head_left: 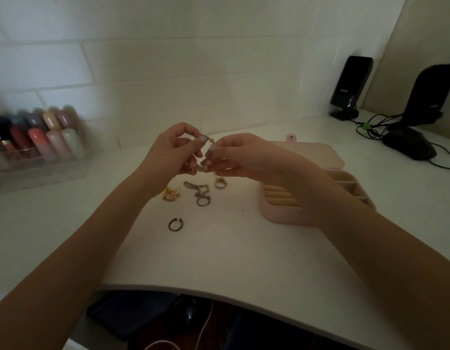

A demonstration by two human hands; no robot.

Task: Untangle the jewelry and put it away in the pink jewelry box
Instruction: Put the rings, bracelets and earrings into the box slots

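My left hand [172,147] and my right hand [240,154] are raised above the white desk, fingertips meeting, both pinching a small tangled piece of jewelry [202,168] with beads and a gold clasp. Below them on the desk lie a gold earring cluster [171,194], a silver chain with a ring [200,192], a small ring [220,183] and an open dark ring [175,224]. The pink jewelry box [282,213] lies open to the right, partly hidden by my right forearm, showing ring rolls and compartments.
A clear organiser with nail polish bottles [39,140] stands at the left by the wall. Two black speakers [351,87] with cables and a black mouse [409,144] sit at the back right. The desk's front edge [219,293] curves near me.
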